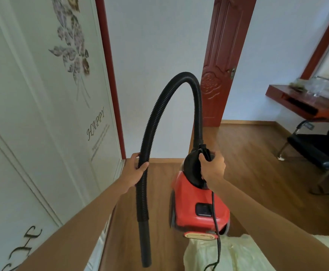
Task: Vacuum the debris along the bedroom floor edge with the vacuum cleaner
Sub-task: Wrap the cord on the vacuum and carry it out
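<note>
A red canister vacuum cleaner hangs above the wooden floor, carried by its black handle, which my right hand grips. Its black ribbed hose arches up from the canister's front and comes down on the left. My left hand curls round the descending part of the hose. The hose's smooth black tube end points down toward the floor beside the wardrobe. A black power cord trails down from the canister's rear. No debris is visible on the floor.
A white wardrobe with flower decals stands close on the left. A red wooden door is open ahead. A red wall shelf and a black chair are on the right. Pale green fabric lies at the bottom.
</note>
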The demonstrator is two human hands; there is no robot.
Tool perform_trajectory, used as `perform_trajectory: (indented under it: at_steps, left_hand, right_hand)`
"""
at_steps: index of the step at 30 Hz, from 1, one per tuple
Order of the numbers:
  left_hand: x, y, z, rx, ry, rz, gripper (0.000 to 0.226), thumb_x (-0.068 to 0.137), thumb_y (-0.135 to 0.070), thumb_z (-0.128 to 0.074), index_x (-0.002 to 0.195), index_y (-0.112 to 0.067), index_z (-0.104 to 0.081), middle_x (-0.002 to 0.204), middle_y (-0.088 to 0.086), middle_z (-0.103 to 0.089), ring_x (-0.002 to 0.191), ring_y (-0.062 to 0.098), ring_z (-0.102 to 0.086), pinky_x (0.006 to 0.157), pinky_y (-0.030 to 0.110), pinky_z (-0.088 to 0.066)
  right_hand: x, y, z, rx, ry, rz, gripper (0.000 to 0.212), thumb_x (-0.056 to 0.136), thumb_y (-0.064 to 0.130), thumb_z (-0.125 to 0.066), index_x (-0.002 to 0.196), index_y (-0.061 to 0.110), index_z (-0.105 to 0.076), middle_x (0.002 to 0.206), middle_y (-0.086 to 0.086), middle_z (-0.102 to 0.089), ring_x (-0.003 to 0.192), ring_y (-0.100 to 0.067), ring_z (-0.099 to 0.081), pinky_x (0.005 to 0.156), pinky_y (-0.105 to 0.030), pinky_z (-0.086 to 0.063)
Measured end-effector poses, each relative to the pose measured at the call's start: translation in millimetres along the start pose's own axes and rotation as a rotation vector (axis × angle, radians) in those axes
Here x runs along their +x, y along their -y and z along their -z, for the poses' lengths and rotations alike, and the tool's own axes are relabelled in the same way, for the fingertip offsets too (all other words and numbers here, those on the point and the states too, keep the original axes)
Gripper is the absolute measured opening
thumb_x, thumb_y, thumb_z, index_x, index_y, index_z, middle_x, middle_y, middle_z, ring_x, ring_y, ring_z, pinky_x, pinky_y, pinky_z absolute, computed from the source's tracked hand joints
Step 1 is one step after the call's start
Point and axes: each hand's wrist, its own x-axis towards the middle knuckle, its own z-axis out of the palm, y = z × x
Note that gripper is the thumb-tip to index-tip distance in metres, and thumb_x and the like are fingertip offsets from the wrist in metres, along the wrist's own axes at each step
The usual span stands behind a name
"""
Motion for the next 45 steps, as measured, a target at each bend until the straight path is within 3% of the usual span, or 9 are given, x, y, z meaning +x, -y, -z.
perform_trajectory:
  at_steps: [3,8,14,19,25,30,41,43,45]
  left_hand:
    - [38,5,-8,-0.004,0.000,-0.028,0.049,0.096,-0.034,-0.063,0.139,-0.025,-0.042,0.113,0.016,-0.066,0.083,0.020,-0.066,0.078,0.046,-0.062]
    - [110,10,-20,-0.024,0.039,-0.015,0.048,0.097,-0.036,-0.061,0.140,-0.030,-0.040,0.095,0.008,-0.067,0.083,0.024,-0.069,0.073,0.042,-0.062]
    - [215,17,-21,-0.044,0.056,0.019,0.051,0.098,-0.038,-0.059,0.143,-0.029,-0.037,0.106,0.009,-0.066,0.090,0.020,-0.069,0.065,0.030,-0.059]
    - [299,17,-21,-0.038,0.049,0.027,0.046,0.099,-0.034,-0.059,0.141,-0.026,-0.040,0.099,0.011,-0.068,0.082,0.021,-0.069,0.059,0.027,-0.057]
    - [365,11,-24,-0.020,0.080,-0.001,0.045,0.100,-0.031,-0.058,0.140,-0.025,-0.039,0.096,0.009,-0.066,0.078,0.019,-0.067,0.055,0.022,-0.055]
    - [418,16,-22,0.021,0.033,0.002,0.046,0.099,-0.033,-0.060,0.139,-0.025,-0.039,0.099,0.011,-0.068,0.080,0.021,-0.070,0.064,0.028,-0.061]
    - [549,45,-32,0.090,-0.036,0.059,0.042,0.100,-0.030,-0.057,0.138,-0.026,-0.037,0.094,0.005,-0.064,0.073,0.009,-0.063,0.054,0.011,-0.050]
    - [571,56,-39,0.100,-0.045,0.077,0.046,0.100,-0.030,-0.058,0.140,-0.024,-0.037,0.094,0.002,-0.063,0.075,0.006,-0.063,0.061,0.015,-0.055]
    - [592,69,-48,0.098,-0.042,0.088,0.052,0.098,-0.033,-0.059,0.144,-0.024,-0.036,0.108,0.001,-0.064,0.087,0.006,-0.064,0.079,0.022,-0.057]
  right_hand:
    - [25,-5,-18,0.010,0.008,-0.029,0.018,0.093,0.029,-0.064,0.104,0.029,-0.050,0.093,-0.001,-0.064,0.085,-0.031,-0.069,0.072,-0.051,-0.060]
    - [81,-11,-55,-0.012,0.025,-0.049,0.017,0.092,0.029,-0.065,0.103,0.029,-0.051,0.095,0.000,-0.066,0.084,-0.031,-0.069,0.073,-0.052,-0.060]
    - [165,-14,-114,-0.058,0.030,-0.055,0.017,0.091,0.029,-0.065,0.099,0.035,-0.052,0.093,-0.004,-0.069,0.084,-0.033,-0.070,0.069,-0.050,-0.061]
    - [226,-11,-155,-0.073,0.037,-0.045,0.019,0.091,0.028,-0.065,0.096,0.039,-0.051,0.093,-0.005,-0.069,0.084,-0.031,-0.069,0.072,-0.050,-0.061]
    - [289,-3,-192,-0.078,0.036,-0.052,0.015,0.091,0.029,-0.064,0.102,0.032,-0.054,0.093,-0.007,-0.068,0.079,-0.029,-0.068,0.069,-0.047,-0.061]
    - [339,0,-225,-0.090,0.069,-0.033,0.013,0.090,0.029,-0.065,0.099,0.031,-0.055,0.090,-0.007,-0.068,0.077,-0.029,-0.067,0.069,-0.047,-0.061]
    - [466,-25,-313,-0.116,0.179,-0.053,0.019,0.092,0.028,-0.064,0.108,0.023,-0.056,0.093,0.006,-0.064,0.085,-0.018,-0.066,0.076,-0.044,-0.060]
    - [488,-35,-327,-0.134,0.185,-0.067,0.019,0.092,0.029,-0.064,0.108,0.020,-0.058,0.092,0.007,-0.064,0.086,-0.015,-0.064,0.076,-0.038,-0.057]
    - [511,-47,-342,-0.145,0.208,-0.085,0.020,0.093,0.032,-0.064,0.108,0.019,-0.059,0.094,0.005,-0.064,0.088,-0.015,-0.064,0.077,-0.036,-0.056]
